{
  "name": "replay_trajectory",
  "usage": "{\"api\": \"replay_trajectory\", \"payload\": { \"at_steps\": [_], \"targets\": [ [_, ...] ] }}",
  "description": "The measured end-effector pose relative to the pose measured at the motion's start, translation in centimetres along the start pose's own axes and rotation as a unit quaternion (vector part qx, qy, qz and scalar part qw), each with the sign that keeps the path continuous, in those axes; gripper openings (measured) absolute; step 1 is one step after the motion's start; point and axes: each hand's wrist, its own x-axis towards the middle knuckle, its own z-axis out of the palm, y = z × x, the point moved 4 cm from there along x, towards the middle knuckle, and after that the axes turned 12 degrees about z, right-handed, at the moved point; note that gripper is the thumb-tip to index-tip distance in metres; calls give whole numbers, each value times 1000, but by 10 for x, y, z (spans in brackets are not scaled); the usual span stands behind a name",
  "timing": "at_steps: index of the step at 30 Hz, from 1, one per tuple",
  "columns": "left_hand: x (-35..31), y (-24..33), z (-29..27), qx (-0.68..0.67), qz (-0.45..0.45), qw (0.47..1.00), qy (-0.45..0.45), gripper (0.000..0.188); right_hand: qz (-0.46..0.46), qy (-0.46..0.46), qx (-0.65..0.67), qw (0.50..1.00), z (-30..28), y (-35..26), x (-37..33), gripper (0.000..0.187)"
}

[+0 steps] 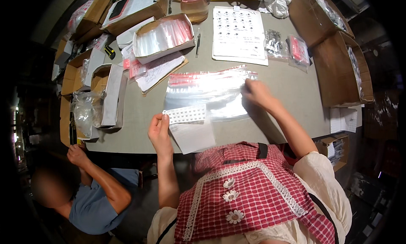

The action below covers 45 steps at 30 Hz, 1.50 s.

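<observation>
My left hand (pixel 159 133) pinches the left end of a white sticker sheet (pixel 187 114) printed with rows of small dark marks. Under that sheet lies a blank white paper (pixel 193 137), reaching to the table's front edge. Several clear zip bags (pixel 198 89) with red strips along their tops lie overlapped and shiny in front of me. At their right side rests my right hand (pixel 256 94), fingers curled together over the plastic. What those fingers hold, if anything, is hidden.
A white box of red-topped bags (pixel 165 38) stands far left on papers, beside a pen (pixel 198 45). Behind are a printed sheet (pixel 239 34) and a pink-lidded jug (pixel 194 7). Cardboard boxes (pixel 338 70) line both sides. A co-worker's hand (pixel 79 155) is at the left corner.
</observation>
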Motion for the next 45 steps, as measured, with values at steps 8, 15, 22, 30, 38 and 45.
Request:
{"api": "replay_trajectory", "payload": {
  "at_steps": [8, 15, 22, 30, 38, 45],
  "targets": [
    [2, -4, -19, 46, 15, 998, -29, 14, 24, -50, -37, 998, -49, 27, -11, 32],
    [8, 0, 34, 125, 51, 986, -103, 20, -35, -103, 258, 960, -21, 14, -3, 16],
    [1, -8, 37, 72, 45, 991, -102, 19, 96, -145, 394, 903, -38, 82, -10, 16],
    [-1, -8, 66, 88, 46, 986, -134, 19, -124, -1, 25, 992, -39, 31, -12, 20],
    [-9, -31, 73, -22, -48, 980, -191, 16, 64, -43, 115, 990, -61, 69, 0, 28],
    [-15, -34, 82, -86, -109, 977, -161, 16, 76, 233, 34, 969, -79, 146, -65, 22]
  ]
}}
